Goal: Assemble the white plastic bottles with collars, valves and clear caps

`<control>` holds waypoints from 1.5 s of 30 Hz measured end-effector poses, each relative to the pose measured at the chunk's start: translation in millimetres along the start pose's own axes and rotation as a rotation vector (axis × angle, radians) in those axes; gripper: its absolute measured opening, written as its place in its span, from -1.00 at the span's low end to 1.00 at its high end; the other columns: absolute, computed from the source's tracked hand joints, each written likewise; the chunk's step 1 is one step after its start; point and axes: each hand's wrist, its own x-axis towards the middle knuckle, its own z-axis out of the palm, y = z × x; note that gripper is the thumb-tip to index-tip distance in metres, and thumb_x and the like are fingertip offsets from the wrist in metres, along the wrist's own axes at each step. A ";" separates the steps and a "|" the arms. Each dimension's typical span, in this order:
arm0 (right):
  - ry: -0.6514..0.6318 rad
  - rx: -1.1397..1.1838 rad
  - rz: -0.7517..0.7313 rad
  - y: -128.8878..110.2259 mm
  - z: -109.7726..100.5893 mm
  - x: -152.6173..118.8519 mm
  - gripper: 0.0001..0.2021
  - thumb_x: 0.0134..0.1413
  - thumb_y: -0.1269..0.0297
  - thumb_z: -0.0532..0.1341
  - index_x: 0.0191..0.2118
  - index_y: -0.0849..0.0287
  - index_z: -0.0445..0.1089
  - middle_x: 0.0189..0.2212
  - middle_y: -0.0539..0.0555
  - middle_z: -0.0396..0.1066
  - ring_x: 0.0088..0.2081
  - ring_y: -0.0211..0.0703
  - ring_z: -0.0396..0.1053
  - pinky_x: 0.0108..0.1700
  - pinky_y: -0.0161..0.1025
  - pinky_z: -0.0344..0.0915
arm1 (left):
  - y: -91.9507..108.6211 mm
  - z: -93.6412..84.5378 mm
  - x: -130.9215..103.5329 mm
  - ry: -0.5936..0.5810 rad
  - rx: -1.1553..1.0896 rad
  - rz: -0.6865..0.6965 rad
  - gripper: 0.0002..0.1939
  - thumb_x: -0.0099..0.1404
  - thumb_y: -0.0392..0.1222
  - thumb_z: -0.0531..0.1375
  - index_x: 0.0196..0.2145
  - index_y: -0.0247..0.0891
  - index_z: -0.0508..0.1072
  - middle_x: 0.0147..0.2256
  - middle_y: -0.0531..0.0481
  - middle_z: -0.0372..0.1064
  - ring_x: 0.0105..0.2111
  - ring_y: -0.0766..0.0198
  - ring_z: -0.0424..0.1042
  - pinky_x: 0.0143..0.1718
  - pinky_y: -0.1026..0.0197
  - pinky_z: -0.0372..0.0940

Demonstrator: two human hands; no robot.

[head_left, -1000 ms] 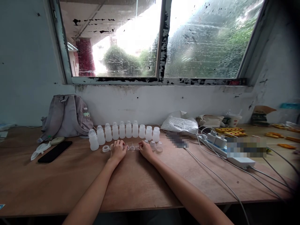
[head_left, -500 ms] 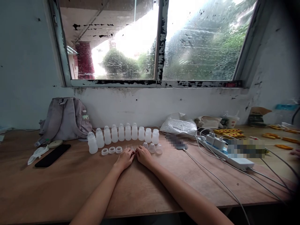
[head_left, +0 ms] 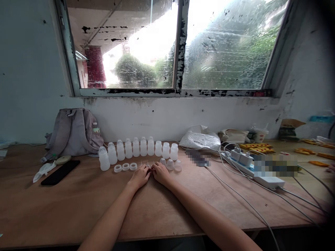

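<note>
My left hand (head_left: pixel 140 176) and my right hand (head_left: pixel 161 173) lie close together on the table, fingers bent inward and fingertips almost meeting. Whatever is between the fingers, if anything, is hidden. Just behind them show small clear teats (head_left: pixel 147 163), partly covered by the hands. Left of my left hand lie three white screw rings (head_left: pixel 126 167) in a row. On the right side, by my right hand, stand three translucent caps (head_left: pixel 170 165). A row of several frosted baby bottles (head_left: pixel 128 149) stands behind; those on the left have clear domed tops, and three at the right end are uncapped.
A black phone (head_left: pixel 60 173), a white tissue (head_left: pixel 44 170) and a grey backpack (head_left: pixel 75 132) are on the left. To the right are a silvery plastic bag (head_left: pixel 201 140), a white power strip (head_left: pixel 269 181) with trailing cables, and yellow parts (head_left: pixel 256 147). Another person's hand (head_left: pixel 330 168) shows at the right edge.
The view has shifted very slightly. Both hands stay in the same place with fingertips together, and the bottles, rings and caps have not moved.
</note>
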 end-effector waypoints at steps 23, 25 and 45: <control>-0.010 -0.014 0.055 -1.6 -2.1 -0.5 -0.83 0.02 0.44 0.02 -0.32 0.21 0.35 -0.28 0.12 0.30 -0.21 -0.16 0.21 -0.17 -0.31 0.09 | 1.4 -2.6 -3.9 0.010 0.097 -0.039 -0.72 0.26 -0.14 -0.06 -0.14 -0.25 0.33 -0.19 -0.11 0.26 -0.15 0.15 0.22 -0.12 0.11 0.13; -0.009 -0.013 0.055 -1.9 -2.3 -0.7 -0.83 0.01 0.44 0.03 -0.32 0.21 0.35 -0.28 0.12 0.31 -0.21 -0.17 0.21 -0.17 -0.31 0.09 | 0.8 -1.8 -3.8 0.010 0.104 -0.043 -0.72 0.27 -0.13 -0.06 -0.16 -0.25 0.33 -0.19 -0.12 0.26 -0.16 0.14 0.23 -0.13 0.11 0.13; 0.025 0.011 0.054 -1.6 -2.4 -0.6 -0.82 0.02 0.46 0.02 -0.27 0.19 0.33 -0.26 0.10 0.31 -0.20 -0.19 0.22 -0.15 -0.32 0.08 | -0.9 0.6 -5.0 0.013 0.093 -0.052 -0.73 0.27 -0.11 -0.06 -0.19 -0.23 0.33 -0.21 -0.10 0.27 -0.17 0.16 0.25 -0.13 0.12 0.14</control>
